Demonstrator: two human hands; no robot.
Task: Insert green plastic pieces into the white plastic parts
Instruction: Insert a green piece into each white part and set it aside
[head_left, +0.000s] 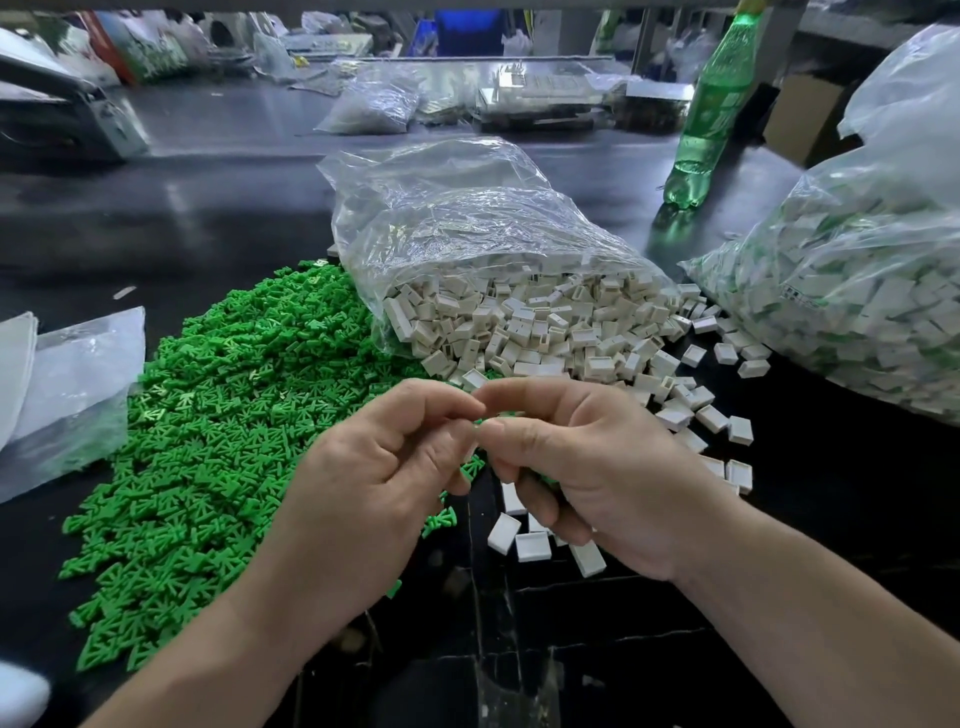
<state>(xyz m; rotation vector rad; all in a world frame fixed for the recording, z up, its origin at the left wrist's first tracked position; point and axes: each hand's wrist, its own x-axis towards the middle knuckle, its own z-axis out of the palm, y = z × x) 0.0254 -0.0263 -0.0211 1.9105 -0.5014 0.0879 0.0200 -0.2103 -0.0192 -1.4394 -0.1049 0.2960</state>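
Pinching fingertip against fingertip, my left hand (384, 467) and right hand (587, 478) meet near me, fingers curled; whatever sits between them is hidden. Probably I am mating a pair. Small green plastic pieces (208, 415) lie heaped left, and boxy white plastic parts (545, 332) spill beyond. Next comes a straight, aligned push.

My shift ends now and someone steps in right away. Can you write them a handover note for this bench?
Left hand and right hand: fingertips meet above the table, fingers curled; what they pinch is hidden.
Green pieces: loose pile on the left. White parts: spilling from the open bag, some loose below the right hand.
Done: the bag at right seems to hold white parts with green inside.
Left: both piles are large, much remains.
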